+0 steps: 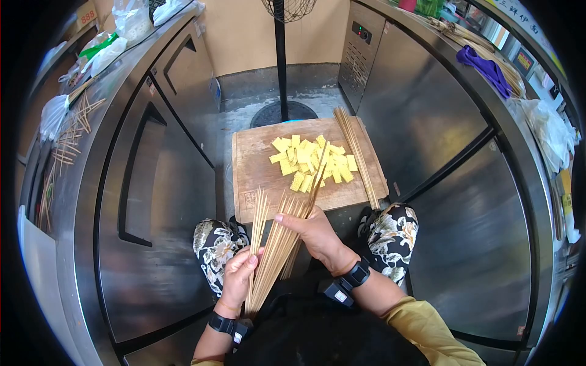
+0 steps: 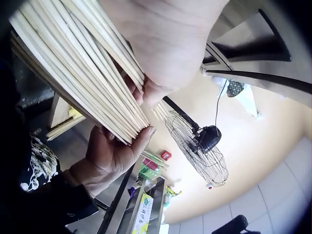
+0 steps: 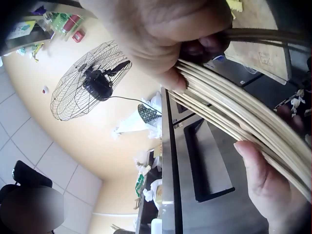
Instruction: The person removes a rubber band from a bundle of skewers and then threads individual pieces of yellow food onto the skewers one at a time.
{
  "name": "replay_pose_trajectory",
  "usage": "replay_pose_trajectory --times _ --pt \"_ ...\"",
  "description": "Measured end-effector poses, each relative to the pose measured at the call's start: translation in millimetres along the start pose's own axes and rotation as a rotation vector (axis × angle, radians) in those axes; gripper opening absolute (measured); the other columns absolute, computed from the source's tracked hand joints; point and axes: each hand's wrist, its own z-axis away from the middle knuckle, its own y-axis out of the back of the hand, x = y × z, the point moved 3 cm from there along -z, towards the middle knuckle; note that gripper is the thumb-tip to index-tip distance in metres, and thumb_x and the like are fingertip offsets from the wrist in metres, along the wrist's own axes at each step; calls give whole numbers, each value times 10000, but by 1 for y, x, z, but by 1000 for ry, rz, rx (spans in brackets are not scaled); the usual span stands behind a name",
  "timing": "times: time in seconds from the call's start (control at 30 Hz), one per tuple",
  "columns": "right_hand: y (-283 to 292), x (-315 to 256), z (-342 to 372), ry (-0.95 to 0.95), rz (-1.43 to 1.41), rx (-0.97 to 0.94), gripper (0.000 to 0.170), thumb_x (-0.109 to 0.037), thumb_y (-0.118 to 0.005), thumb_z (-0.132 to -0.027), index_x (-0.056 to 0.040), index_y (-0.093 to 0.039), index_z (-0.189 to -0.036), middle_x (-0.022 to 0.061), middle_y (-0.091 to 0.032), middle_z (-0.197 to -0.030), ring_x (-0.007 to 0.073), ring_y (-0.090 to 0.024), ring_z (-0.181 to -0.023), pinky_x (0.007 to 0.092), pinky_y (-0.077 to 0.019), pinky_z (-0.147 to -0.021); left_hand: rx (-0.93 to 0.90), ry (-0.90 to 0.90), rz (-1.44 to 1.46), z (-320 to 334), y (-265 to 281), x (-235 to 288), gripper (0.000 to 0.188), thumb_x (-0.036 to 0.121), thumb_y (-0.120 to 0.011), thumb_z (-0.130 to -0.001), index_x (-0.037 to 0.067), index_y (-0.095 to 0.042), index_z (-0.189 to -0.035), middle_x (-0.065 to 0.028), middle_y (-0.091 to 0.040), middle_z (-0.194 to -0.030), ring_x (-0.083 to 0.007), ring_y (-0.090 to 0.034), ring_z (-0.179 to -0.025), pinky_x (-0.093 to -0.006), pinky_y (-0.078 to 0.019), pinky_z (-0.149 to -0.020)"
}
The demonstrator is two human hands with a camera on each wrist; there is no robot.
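Observation:
A fan of thin bamboo skewers (image 1: 276,259) spreads between my two hands over my lap. My left hand (image 1: 237,279) pinches a narrow group of skewers (image 1: 259,222) at the bundle's left side. Around the thicker part of the bundle, my right hand (image 1: 320,240) grips with its thumb across the upper ends. Several darker skewers (image 1: 318,174) stick up past the right hand towards the board. The left wrist view shows the right thumb (image 2: 142,141) against the pale skewer ends. In the right wrist view the left thumb (image 3: 251,151) lies along the outer skewers.
Ahead of my knees a wooden cutting board (image 1: 256,165) bears a pile of yellow rectangular pieces (image 1: 311,160). Another row of skewers (image 1: 357,155) lies along its right side. Steel cabinets (image 1: 165,201) flank both sides. A fan stand (image 1: 281,73) rises behind the board.

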Motion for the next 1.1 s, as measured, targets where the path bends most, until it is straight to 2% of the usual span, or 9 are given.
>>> replay_pose_trajectory --times 0.3,0.47,0.57,0.67,0.77,0.87,0.97,1.0,1.1 --pt "-1 -7 0 -34 -9 -27 261 -95 -701 -822 -14 -635 -1061 37 -664 -964 107 -618 -850 255 -496 -779 -63 12 -14 -1 -2 -4 304 211 -566 -929 -53 -637 -1061 -54 -601 -1041 -133 -549 -955 -254 -407 -878" --pt "1 -5 0 -37 -35 -15 258 -94 -699 -822 -12 -634 -1057 38 -666 -952 114 -622 -847 259 -499 -772 10 39 49 -1 0 -10 321 235 -547 -938 -53 -642 -1044 -73 -614 -1077 -143 -551 -1007 -264 -395 -917" --pt "2 -5 0 -16 -47 -7 248 -101 -698 -824 -14 -635 -1048 38 -668 -935 114 -622 -845 257 -499 -768 -25 29 17 -2 2 -12 363 255 -526 -948 -40 -591 -1149 -96 -616 -1083 -159 -579 -961 -275 -436 -884" --pt "2 -4 1 -31 -1 7 259 -113 -701 -825 -12 -630 -1052 39 -666 -932 114 -619 -839 254 -499 -765 -152 239 343 2 -27 18 387 204 -552 -935 -21 -506 -1247 -103 -618 -1030 -147 -602 -854 -263 -493 -768" --pt "3 -4 2 -69 34 -29 325 -123 -701 -830 -16 -591 -1116 35 -635 -983 131 -612 -903 281 -495 -817 -397 278 82 1 -25 10 391 134 -585 -913 -4 -466 -1260 -82 -610 -950 -120 -598 -729 -223 -505 -641" --pt "2 -8 3 -3 -57 13 301 -184 -673 -863 -23 -599 -1107 12 -625 -904 74 -577 -742 227 -477 -668 -425 336 34 -1 -25 9 320 95 -605 -901 12 -491 -1188 -16 -548 -794 -67 -514 -608 -184 -437 -538" --pt "28 -21 -4 94 22 95 284 -249 -648 -882 -43 -634 -1077 -15 -607 -847 21 -458 -591 179 -369 -520 -363 320 102 -2 -17 0 232 117 -585 -917 34 -494 -1114 8 -475 -706 -53 -429 -545 -190 -376 -495" --pt "36 -28 -7 141 11 137 283 -279 -613 -902 -47 -632 -1063 -19 -588 -802 16 -343 -508 178 -262 -449 -336 314 145 -3 -11 -1 206 129 -580 -920 37 -498 -1085 9 -460 -694 -57 -416 -537 -195 -366 -495" --pt "61 -79 -7 262 -28 206 335 -343 -483 -971 -38 -611 -913 -12 -571 -736 24 -329 -464 182 -251 -416 -254 276 218 -5 4 2 161 168 -564 -933 53 -499 -1025 16 -425 -681 -64 -384 -523 -210 -342 -483"
